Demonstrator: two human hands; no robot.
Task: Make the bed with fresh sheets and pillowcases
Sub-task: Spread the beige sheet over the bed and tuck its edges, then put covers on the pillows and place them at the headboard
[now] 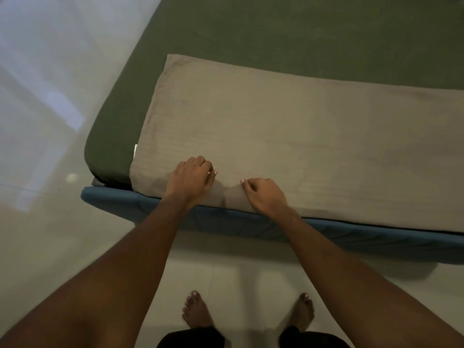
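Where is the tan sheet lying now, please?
In the head view, the tan sheet lies centre-right on the mattress along its near edge, under the left hand and right hand.

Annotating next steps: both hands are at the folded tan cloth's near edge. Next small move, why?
Probably lift the top layer and open it over the green sheet, which is uncovered beyond: the left hand and right hand rest with curled fingers on the near edge of the tan cloth, which lies as a folded strip.
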